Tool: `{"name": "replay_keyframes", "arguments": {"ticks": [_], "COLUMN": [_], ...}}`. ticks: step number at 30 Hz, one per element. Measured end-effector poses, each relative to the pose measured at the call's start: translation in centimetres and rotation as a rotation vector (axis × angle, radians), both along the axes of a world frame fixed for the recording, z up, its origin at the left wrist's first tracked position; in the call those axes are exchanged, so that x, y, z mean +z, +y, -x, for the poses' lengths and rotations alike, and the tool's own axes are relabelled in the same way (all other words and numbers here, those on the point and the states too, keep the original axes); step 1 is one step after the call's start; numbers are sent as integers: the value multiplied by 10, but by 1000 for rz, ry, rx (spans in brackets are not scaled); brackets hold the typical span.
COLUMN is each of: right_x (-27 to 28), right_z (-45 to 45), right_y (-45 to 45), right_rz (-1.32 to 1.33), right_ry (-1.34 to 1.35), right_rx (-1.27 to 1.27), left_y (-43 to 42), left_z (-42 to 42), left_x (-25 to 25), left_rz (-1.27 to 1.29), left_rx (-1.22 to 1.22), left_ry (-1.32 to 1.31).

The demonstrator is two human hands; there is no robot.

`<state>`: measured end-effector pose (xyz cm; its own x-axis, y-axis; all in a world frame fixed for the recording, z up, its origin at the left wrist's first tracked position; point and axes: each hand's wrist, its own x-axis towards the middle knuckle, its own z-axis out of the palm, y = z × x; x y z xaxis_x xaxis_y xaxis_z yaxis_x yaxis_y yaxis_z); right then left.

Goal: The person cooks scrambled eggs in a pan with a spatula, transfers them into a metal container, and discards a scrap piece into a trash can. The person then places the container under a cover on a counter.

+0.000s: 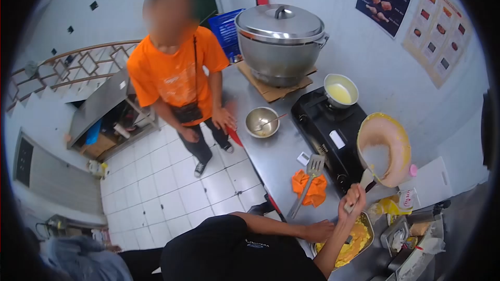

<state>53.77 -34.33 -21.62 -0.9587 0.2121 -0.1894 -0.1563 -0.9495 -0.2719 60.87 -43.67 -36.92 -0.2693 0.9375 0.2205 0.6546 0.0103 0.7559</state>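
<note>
Steel counter (281, 151), left to right: co-worker in orange shirt (174, 80) is standing beyond the left edge; mixing bowl (255, 114) is sitting by that edge; lidded pot (281, 52) is occupying the far end; slotted turner (315, 165) is lying across an orange cloth (314, 196); left hand (319, 230), fingers curling, grasp impossible to tell, is hovering over or touching the near-end tray (372, 227), which is holding yellow food (359, 237); right hand (354, 199) is clenching a pale spatula (366, 177) beside a yellow-smeared container (398, 148) towards the right edge.
</note>
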Motion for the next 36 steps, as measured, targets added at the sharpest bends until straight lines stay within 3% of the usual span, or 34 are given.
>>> {"name": "replay_keyframes", "arguments": {"ticks": [2,5,8,10,11,13,15,17,20,22,25,26,27,29,30,32,35,36], "right_x": [-5,-22,-45,-58,-40,-62,-30,-35,-24,-13,-10,-5,1,3,0,-15,-67,-74], "right_z": [3,9,16,29,35,43,36,30,14,-6,-59,-82,-107,-145,-165,-190,-217,-223], "right_y": [-3,1,5,8,-1,12,-1,-4,-15,-23,-34,-37,-41,-39,-36,-39,-29,-26], "right_rz": [23,81,47,60,-26,-33,20,-65,-89,-61,-201,-375,-545,-777,-839,-987,-1195,-1031], "right_ry": [-32,-82,45,91,-127,-10,-216,-187,-239,-226,-367,-345,-330,-322,-339,-506,-857,-913], "right_rx": [-3,1,125,144,-6,-5,-115,-142,-148,-138,-212,-218,-217,-215,-217,-361,-333,-303], "left_y": [-10,-29,-29,-12,-12,-13,-12,-13,-17,-18,-15,-13,-11,-11,-15,-6,-7,-2], "left_z": [-6,-17,-25,-39,-48,-35,-26,-38,-34,-38,-34,-36,-36,-31,-33,-40,-57,-66], "left_x": [5,51,84,-15,-4,30,35,13,33,22,-15,-24,-18,7,22,43,64,71], "left_rz": [39,141,133,-16,-4,27,-2,-89,-4,-137,-174,-156,-12,-105,-322,-63,14,68], "left_rx": [-3,72,284,245,267,232,206,268,215,251,354,399,412,372,333,589,510,481], "left_ry": [9,-88,-552,-354,-473,-596,-497,-307,-426,-358,-335,-344,-74,-236,-684,-1087,-1192,-1208]}}
